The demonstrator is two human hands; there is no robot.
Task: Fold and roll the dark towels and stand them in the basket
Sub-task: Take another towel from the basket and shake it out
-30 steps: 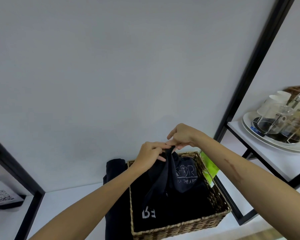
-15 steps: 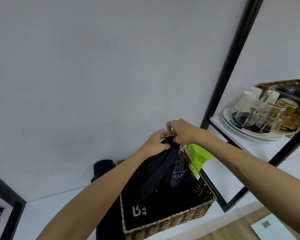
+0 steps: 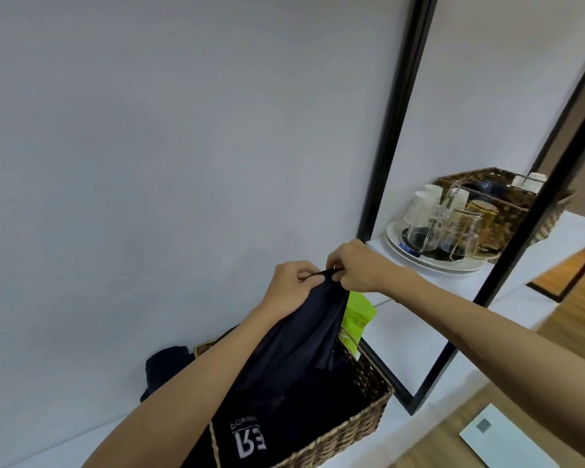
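Both hands meet just below the centre of the frame and pinch the top edge of one dark towel (image 3: 304, 336). The left hand (image 3: 293, 285) has its fingers curled round the hem on the left side; the right hand (image 3: 355, 266) pinches the same hem just beside it, thumb against fingertips. With the two grips this close together, the cloth hangs as a narrow gathered drape rather than a spread sheet. This hold probably serves to draw the towel up and out of the basket (image 3: 362, 417) so that an edge can be found before folding; that is a judgement. The towel's lower part drops into the basket in the lower centre of the frame, so it is not yet free. The fabric is dark navy to black, thin, smooth and limp, with long vertical folds. A white logo panel (image 3: 249, 440) shows near the bottom of the frame on dark cloth lying over the basket's near rim; whether it belongs to the held towel cannot be determined. More dark cloth (image 3: 164, 369) lies beside the basket at lower left, against the wall. No towel is seen rolled or standing in this basket, so the task appears to be at an early stage. A green packet (image 3: 357, 319) stands behind the basket's right rim.
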